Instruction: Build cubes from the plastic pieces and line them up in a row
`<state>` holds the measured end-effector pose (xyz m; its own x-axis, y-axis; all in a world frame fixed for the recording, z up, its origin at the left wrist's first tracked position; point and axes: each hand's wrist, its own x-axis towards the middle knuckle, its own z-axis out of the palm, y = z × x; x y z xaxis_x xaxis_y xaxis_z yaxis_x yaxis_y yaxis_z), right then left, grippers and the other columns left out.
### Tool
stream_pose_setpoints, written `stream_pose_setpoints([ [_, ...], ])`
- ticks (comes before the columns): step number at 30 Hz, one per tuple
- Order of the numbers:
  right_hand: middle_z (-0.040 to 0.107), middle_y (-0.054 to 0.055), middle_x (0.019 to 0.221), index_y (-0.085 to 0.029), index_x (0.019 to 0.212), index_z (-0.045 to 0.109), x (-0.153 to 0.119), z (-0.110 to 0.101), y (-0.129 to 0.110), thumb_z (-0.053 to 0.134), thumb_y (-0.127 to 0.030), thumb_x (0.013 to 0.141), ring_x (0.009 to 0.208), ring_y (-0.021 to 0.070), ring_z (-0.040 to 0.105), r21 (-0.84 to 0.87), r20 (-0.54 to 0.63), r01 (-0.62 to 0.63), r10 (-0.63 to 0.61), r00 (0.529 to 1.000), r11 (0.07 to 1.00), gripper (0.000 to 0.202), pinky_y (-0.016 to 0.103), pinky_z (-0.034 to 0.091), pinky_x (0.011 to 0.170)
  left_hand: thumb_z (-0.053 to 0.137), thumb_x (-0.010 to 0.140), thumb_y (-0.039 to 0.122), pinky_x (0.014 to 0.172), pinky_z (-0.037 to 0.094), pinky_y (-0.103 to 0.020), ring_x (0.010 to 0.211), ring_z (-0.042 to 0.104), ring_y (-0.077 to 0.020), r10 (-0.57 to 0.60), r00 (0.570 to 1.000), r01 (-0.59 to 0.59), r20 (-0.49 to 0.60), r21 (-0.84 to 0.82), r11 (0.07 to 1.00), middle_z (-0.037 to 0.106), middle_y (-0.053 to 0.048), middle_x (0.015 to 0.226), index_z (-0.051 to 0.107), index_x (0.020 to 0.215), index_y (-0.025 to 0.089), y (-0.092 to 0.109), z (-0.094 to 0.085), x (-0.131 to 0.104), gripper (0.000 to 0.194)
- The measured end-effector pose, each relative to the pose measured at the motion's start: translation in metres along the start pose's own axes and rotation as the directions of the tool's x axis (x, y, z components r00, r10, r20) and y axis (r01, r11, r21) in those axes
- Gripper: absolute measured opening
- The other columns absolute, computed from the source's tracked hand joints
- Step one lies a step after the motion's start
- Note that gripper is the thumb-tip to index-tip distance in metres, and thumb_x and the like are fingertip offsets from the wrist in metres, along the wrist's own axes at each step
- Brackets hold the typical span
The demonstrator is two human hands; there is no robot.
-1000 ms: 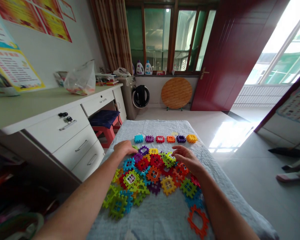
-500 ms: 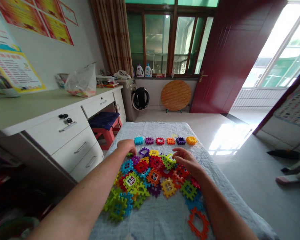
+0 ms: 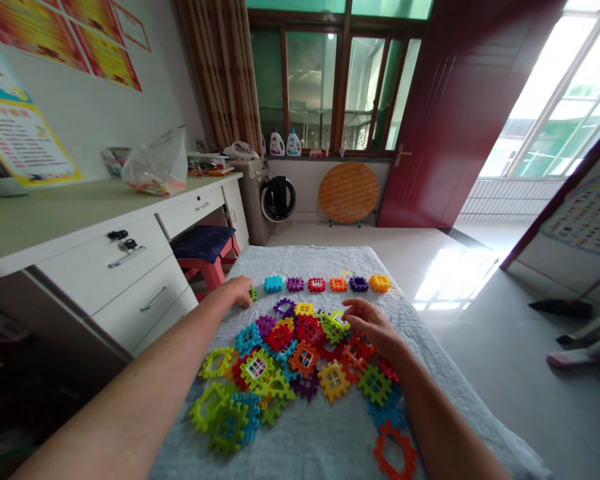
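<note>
I find the cloth-covered worktop (image 3: pixel 325 433) carrying a heap of plastic pieces (image 3: pixel 305 358) and, beyond it, a row of blocks (image 3: pixel 317 285). My right grip (image 3: pixel 373 323), loosely spread, hangs by the heap; my left grip (image 3: pixel 239 291) pinches a green piece (image 3: pixel 253 294) left of the row.

The single view looks out from the person's head, forward and down between both forearms (image 3: pixel 130 373) onto the cloth-covered desk (image 3: pixel 325 440) close below. Its wide field runs past the far edge to the window (image 3: pixel 310 87) and red door (image 3: pixel 450 113).
</note>
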<state>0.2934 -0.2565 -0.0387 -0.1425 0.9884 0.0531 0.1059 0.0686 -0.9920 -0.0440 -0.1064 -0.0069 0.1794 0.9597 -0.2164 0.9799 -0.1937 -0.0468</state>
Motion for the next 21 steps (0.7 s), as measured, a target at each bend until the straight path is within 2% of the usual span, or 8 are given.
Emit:
stream_pose_setpoints([
  [5, 0.06, 0.001, 0.08, -0.02, 0.105, 0.056, -0.001, 0.001, -0.002, 0.067, -0.046, 0.071, 0.064, 0.0108, 0.05, -0.01, 0.001, -0.008, 0.008, 1.0, 1.0, 0.044, 0.024, 0.039, 0.056, 0.075, 0.048, 0.03, 0.067, 0.047, -0.024, 0.086, 0.065, -0.0229, 0.037, 0.996, -0.038, 0.08, 0.008, 0.999, 0.071, -0.005, 0.096, 0.068, 0.095, 0.017, -0.008, 0.001, 0.008, 0.048],
  [10, 0.061, 0.001, 0.08, -0.021, 0.106, 0.056, 0.0, 0.0, 0.0, 0.066, -0.048, 0.072, 0.062, 0.0113, 0.05, -0.022, 0.004, -0.005, 0.005, 1.0, 1.0, 0.045, 0.025, 0.037, 0.055, 0.072, 0.05, 0.025, 0.065, 0.046, -0.023, 0.085, 0.065, -0.0225, 0.064, 0.993, -0.068, 0.103, 0.036, 0.997, 0.072, -0.005, 0.096, 0.069, 0.093, 0.017, -0.008, 0.002, 0.011, 0.044],
  [16, 0.06, 0.001, 0.081, -0.021, 0.105, 0.056, -0.001, 0.0, -0.002, 0.066, -0.048, 0.071, 0.063, 0.0117, 0.05, -0.018, 0.0, -0.02, 0.02, 1.0, 1.0, 0.044, 0.025, 0.038, 0.055, 0.071, 0.048, 0.021, 0.065, 0.047, -0.023, 0.086, 0.065, -0.022, 0.078, 0.994, -0.081, 0.073, 0.041, 0.996, 0.07, -0.004, 0.101, 0.066, 0.098, 0.018, -0.01, 0.009, 0.014, 0.051],
  [21, 0.061, 0.001, 0.081, -0.021, 0.104, 0.057, -0.002, 0.0, -0.003, 0.067, -0.046, 0.071, 0.063, 0.0115, 0.05, 0.003, -0.02, -0.031, 0.032, 0.999, 1.0, 0.043, 0.025, 0.039, 0.055, 0.07, 0.05, 0.025, 0.071, 0.048, -0.023, 0.093, 0.062, -0.0228, 0.084, 0.996, -0.084, -0.013, 0.037, 0.996, 0.064, -0.006, 0.109, 0.063, 0.1, 0.018, -0.011, 0.01, 0.021, 0.052],
])
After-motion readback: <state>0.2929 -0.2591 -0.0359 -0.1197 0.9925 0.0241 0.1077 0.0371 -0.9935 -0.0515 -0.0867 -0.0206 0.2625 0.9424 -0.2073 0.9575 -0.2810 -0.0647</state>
